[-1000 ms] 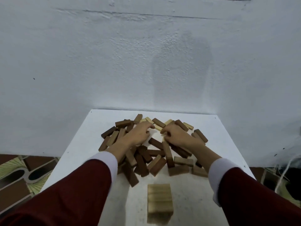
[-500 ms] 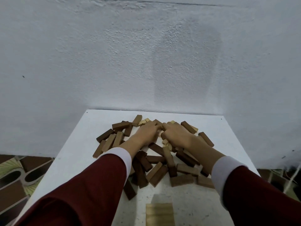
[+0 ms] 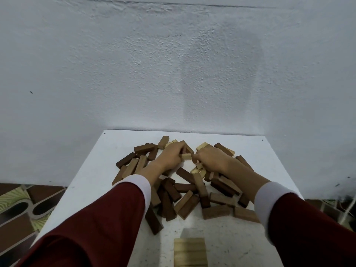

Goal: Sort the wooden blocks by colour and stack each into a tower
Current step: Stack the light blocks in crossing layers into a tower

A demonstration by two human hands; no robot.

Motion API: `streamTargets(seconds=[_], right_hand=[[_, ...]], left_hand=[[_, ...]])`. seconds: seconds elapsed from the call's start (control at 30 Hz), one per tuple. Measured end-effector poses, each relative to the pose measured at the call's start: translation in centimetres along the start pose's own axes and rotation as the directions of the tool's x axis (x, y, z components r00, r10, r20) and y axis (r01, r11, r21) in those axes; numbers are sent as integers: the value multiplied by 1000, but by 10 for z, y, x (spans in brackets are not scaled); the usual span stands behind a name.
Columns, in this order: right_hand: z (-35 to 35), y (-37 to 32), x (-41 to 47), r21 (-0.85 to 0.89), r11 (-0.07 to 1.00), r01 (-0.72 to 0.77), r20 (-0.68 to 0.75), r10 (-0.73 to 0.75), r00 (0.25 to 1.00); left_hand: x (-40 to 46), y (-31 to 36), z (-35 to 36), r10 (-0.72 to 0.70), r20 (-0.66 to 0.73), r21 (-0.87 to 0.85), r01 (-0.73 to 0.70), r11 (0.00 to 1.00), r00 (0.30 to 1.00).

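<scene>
A heap of wooden blocks (image 3: 185,189) in dark brown, mid brown and light wood lies on the white table (image 3: 92,170). A short tower of light blocks (image 3: 190,252) stands at the near edge. My left hand (image 3: 170,156) reaches into the far part of the heap and pinches a light block (image 3: 186,156), whose end shows past its fingers. Just to its right, my right hand (image 3: 211,158) lies knuckles up with fingers curled down onto several light blocks (image 3: 198,169). Whether it holds one is hidden.
A rough white wall (image 3: 173,74) rises right behind the table's far edge. Patterned floor tiles (image 3: 23,205) show on the left, and a cord (image 3: 348,211) hangs at the far right. Bare table surface lies left of the heap and around the light tower.
Both hands have slid toward the far middle of the heap and come closer together. The left hand has taken hold of a light block. The view tilted up, cutting off the near tower.
</scene>
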State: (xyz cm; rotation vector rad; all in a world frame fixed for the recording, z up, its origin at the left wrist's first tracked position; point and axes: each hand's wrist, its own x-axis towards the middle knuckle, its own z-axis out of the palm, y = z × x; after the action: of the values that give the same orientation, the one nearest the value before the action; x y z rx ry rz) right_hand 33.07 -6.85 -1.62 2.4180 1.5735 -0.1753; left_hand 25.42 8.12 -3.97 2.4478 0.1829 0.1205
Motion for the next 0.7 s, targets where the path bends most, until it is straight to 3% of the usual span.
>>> streamTargets(seconds=[0.17,0.27,0.33,0.4,0.5,0.6,0.7], right_hand=[[-5,-3,-6,0,1000,-23,-33,23,999],[-13,-6,-11,240,962,-130,-179,175,968],[-23,-9,-17,556,810,-185,-212,354,911],[-37,-14,-25,803,577,-152,-181,478,860],[-61,-28,-43,930,361,-72,-144,537,831],[-81,-43,-59,960,279,-9,-144,524,839],[-94,-61,-77,956,292,22,-177,516,838]], left_hand=[[-6,1,-9,-20,-68,-12,19,1000,997],[-14,5,-16,-45,-207,-159,12,987,977],[-21,14,-24,-94,-267,-296,12,955,959],[-28,24,-32,-110,-289,-438,-29,899,951],[-41,44,-44,-121,-305,-645,-112,756,944],[-61,67,-54,-154,-298,-760,-137,635,942],[-84,82,-60,-188,-313,-805,-155,573,931]])
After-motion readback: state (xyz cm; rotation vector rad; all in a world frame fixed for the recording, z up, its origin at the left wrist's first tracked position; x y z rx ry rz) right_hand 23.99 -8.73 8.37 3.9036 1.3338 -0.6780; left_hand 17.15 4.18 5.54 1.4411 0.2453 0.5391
